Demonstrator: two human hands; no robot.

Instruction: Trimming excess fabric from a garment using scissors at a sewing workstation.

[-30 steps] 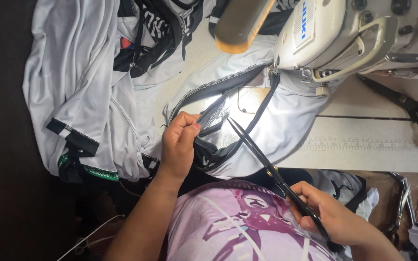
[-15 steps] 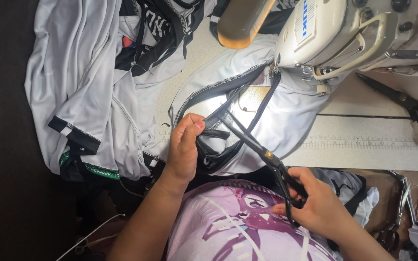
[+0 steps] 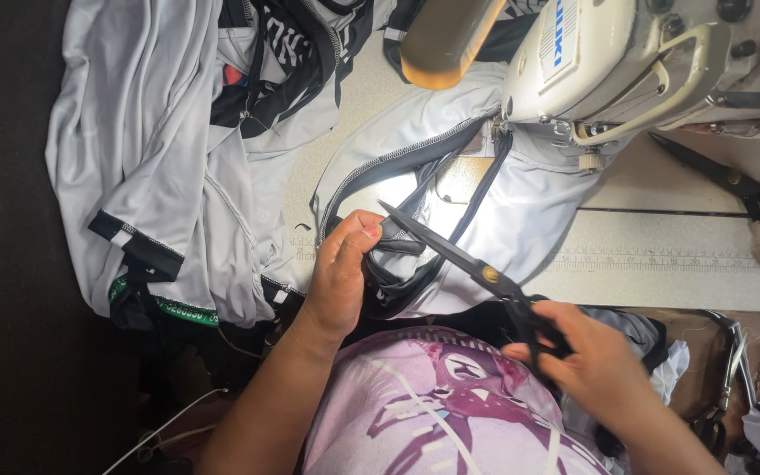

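My left hand pinches a black trim strip on a white and grey garment lying on the sewing table. Black scissors are gripped in my right hand, lower right, and their blades point up-left with the tips right beside the strip and my left fingers. The garment runs under the head of a cream sewing machine, where a lamp lights the cloth.
A heap of white and black garments hangs over the table's left side. A second pair of black scissors lies on the table at the right. My lap shows a purple printed shirt.
My right hand has slid the scissors up-left, bringing the tips close to my left fingers. My left hand has shifted its pinch on the black strip a little lower.
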